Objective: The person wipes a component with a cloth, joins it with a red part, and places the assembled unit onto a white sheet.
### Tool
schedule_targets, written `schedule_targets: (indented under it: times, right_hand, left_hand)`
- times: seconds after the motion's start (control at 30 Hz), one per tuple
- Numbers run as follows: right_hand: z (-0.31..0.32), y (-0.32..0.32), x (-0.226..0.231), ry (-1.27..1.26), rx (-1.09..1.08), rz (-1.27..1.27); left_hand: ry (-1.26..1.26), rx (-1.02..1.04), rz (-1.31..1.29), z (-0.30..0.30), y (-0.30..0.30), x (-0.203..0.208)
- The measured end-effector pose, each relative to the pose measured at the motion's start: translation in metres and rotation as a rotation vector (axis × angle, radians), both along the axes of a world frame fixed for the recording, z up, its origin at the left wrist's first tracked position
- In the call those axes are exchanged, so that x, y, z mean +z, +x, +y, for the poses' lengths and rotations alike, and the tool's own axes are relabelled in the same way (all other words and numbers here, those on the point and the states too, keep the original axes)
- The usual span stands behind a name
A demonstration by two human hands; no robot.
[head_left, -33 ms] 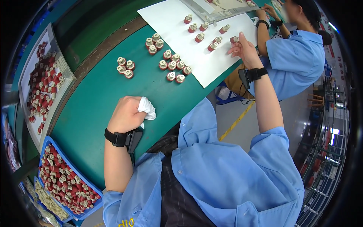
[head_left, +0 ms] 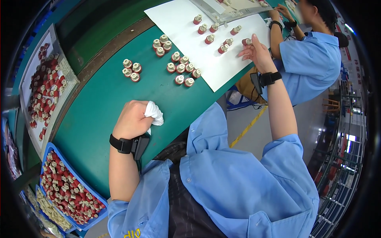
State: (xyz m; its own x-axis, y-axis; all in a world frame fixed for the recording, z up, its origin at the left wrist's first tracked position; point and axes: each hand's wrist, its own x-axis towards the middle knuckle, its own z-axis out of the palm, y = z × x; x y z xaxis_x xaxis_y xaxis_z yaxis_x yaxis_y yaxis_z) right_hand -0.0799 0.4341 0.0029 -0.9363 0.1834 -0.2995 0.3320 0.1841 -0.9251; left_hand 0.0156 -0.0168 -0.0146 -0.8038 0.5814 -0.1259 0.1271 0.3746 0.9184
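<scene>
A: What is the left hand (head_left: 133, 119) doing?
B: It is curled into a fist above the green tabletop (head_left: 107, 103), fingers pressed round a crumpled white cloth (head_left: 155, 114) that bulges out on its right side.

A: And the right hand (head_left: 260, 55)?
B: Farther off and to the right, over the large white paper sheet (head_left: 210, 75). Its thumb points up, its fingers curl, and a small red-and-silver cylindrical part (head_left: 247, 41) sits tilted between them. I cannot tell whether thumb and fingers pinch it.

A: Are there others like it?
B: Seven similar parts (head_left: 209, 39) stand on the sheet, left of that hand. On the bare green surface there is a group of four (head_left: 135, 67) to the left, another four (head_left: 160, 44) farther off, and a loose group of eight (head_left: 180, 68) beside the sheet's left edge.

A: What about the left side?
B: A grey-framed, white-bottomed tray (head_left: 70, 73) holds a heap of red pieces. Nearer, a deep blue plastic bin (head_left: 102, 216) is full of red-and-silver ones.

A: Anyone else?
B: A co-worker in a light blue short-sleeved shirt (head_left: 313, 59), far right.
</scene>
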Motion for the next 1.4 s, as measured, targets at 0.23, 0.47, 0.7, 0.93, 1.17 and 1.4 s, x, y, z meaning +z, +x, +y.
schedule_targets:
  times: [0.23,0.47,0.7,0.93,1.17,1.4]
  right_hand:
    - [-0.043,0.045,0.022,-0.38,0.058,0.174]
    - [-0.134,0.12,0.057,-0.46,0.503,0.131]
    - [-0.188,0.139,0.03,-0.515,0.619,-0.024]
    - [-0.198,0.148,0.014,-0.564,0.519,-0.006]
    - [-0.19,0.148,0.0,0.238,0.719,0.399]
    - [-0.186,0.142,-0.018,0.285,0.725,0.523]
  left_hand:
    - [0.054,-0.011,0.03,-0.003,0.005,-0.003]
    - [0.345,0.027,0.035,-0.004,0.004,-0.006]
    - [0.378,-0.006,0.205,0.021,0.02,0.019]
    - [0.194,0.027,0.325,0.02,0.022,0.008]
    - [0.116,0.043,0.322,0.027,0.02,-0.001]
    - [0.012,-0.029,0.332,0.03,0.02,-0.004]
